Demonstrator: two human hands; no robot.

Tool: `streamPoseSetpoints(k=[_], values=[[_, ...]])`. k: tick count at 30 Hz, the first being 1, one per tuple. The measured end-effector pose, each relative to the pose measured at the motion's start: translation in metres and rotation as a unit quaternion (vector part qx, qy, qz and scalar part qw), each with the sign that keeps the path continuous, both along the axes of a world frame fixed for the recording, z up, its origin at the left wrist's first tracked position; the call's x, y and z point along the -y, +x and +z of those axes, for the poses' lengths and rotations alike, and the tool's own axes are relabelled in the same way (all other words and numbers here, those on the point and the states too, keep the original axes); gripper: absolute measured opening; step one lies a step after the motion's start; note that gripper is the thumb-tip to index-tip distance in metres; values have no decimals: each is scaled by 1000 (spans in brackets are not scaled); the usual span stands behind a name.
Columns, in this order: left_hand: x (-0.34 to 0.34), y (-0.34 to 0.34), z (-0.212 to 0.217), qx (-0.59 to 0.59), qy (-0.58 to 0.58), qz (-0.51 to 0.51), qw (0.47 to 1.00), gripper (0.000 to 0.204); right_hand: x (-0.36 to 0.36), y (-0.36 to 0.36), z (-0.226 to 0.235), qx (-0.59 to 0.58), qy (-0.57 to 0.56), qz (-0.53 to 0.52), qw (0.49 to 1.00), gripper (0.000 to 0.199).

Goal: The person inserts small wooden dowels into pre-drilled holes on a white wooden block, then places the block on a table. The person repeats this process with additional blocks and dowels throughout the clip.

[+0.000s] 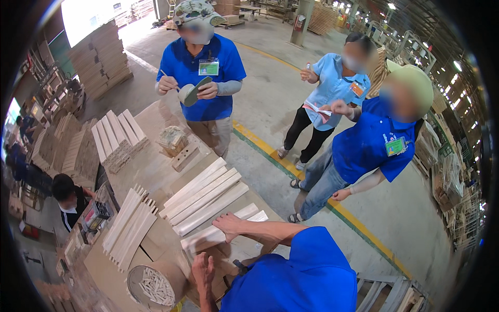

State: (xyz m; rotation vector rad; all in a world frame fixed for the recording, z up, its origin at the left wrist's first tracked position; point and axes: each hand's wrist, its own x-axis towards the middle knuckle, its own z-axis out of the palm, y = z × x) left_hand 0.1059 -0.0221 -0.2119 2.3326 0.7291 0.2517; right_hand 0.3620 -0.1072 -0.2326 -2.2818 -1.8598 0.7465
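My right hand reaches across from the right and lies over a pale wooden strip, thumb on the near side and fingers over the far side. Lower down, my left hand is raised beside a round tub, its fingers loosely bent and apart, with nothing visible in them. Short wooden dowels fill the tub. Just beyond my right hand lies a row of wooden strips side by side. Another bundle of strips, with narrow ends, lies to the left.
On the table stand a glue-crusted container, a block with holes and stacked drilled strips. Across it, a person holds a brush and a cup. Two people stand at the right.
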Motion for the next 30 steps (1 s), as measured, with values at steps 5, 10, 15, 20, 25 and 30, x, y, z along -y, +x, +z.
streamPoseSetpoints(k=[5,10,15,20,25,30], values=[[2,8,2,-27,-70,-4,997,27,-3,21,4,-89,-61,22,994,73],[5,5,-1,-6,-37,-17,999,21,2,24,11,-78,-80,23,993,71],[8,5,-2,-51,-38,-29,998,21,22,-18,-7,18,70,22,997,75],[14,11,4,-76,-76,5,994,21,16,-26,-2,82,112,44,989,72],[18,5,14,-88,-113,26,989,27,-8,-10,13,-65,6,-14,998,76],[32,-44,18,153,-332,182,913,77,-32,-34,122,-403,121,-31,907,82]])
